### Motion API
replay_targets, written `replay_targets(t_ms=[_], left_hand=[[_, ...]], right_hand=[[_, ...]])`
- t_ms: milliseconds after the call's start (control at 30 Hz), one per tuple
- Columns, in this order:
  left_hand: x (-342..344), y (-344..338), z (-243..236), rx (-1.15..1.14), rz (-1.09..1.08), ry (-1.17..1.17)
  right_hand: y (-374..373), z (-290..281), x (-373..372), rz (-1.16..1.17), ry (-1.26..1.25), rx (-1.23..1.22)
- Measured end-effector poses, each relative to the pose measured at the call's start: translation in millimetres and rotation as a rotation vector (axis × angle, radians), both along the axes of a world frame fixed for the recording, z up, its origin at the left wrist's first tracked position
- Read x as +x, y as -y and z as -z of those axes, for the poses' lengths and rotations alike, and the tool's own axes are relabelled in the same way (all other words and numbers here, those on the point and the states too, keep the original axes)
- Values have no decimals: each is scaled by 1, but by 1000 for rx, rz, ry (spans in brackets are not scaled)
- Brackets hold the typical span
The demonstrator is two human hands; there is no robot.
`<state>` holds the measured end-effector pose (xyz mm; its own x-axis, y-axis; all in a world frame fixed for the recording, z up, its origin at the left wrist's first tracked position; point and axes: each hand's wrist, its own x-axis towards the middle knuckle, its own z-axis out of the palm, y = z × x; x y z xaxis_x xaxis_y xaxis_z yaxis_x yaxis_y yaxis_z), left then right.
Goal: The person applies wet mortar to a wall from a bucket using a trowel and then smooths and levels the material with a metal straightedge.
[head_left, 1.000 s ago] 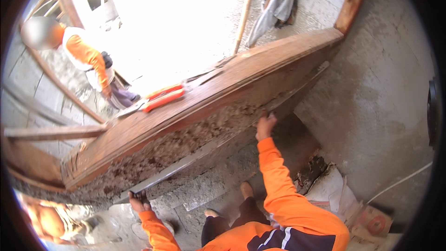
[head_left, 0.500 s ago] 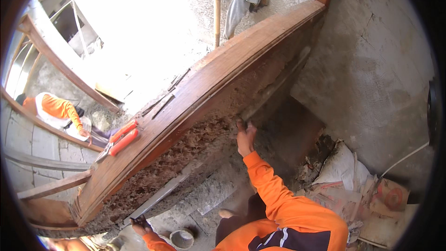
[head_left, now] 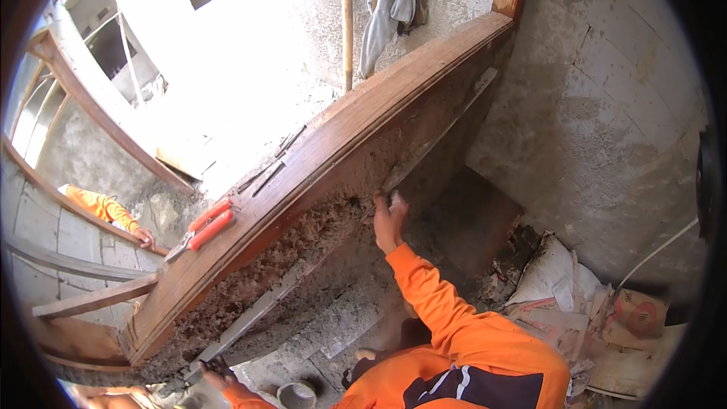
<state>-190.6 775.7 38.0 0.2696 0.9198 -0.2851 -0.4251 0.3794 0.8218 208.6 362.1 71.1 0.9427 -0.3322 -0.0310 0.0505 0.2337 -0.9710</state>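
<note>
A long grey metal straightedge [head_left: 266, 305] lies slanted against the rough mortar [head_left: 303, 246] under a brown wooden sill [head_left: 341, 140]. My right hand [head_left: 388, 218], in an orange sleeve, grips the bar near its middle and presses it to the mortar. At the bottom of the view, my left hand [head_left: 217, 371] holds the bar's lower end. The upper end of the bar runs up toward the right corner of the opening.
Red-handled snips [head_left: 206, 227] rest on the sill. A co-worker's orange sleeve and hand [head_left: 113, 213] reach in beyond the sill at left. A grey cloth [head_left: 388, 4] and a wooden pole [head_left: 347, 30] hang behind. Torn bags and rubble [head_left: 564, 291] lie at right, and a small round cup [head_left: 297, 394] sits below.
My view has swung, so the sill now slants more steeply and the co-worker sits farther left. My right hand has stayed on the bar, a little lower along the mortar.
</note>
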Motion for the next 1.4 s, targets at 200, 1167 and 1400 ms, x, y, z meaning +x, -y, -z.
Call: replay_targets(t_ms=[200, 1167, 1400], left_hand=[[-9, -16, 11, -75, 97, 15], [91, 145, 46, -163, -194, -391], [63, 147, 69, -238, -473, -123]], right_hand=[[32, -40, 11, 84, 138, -245], [166, 30, 54, -186, -394, -64], [157, 21, 47, -404, -356, 175]])
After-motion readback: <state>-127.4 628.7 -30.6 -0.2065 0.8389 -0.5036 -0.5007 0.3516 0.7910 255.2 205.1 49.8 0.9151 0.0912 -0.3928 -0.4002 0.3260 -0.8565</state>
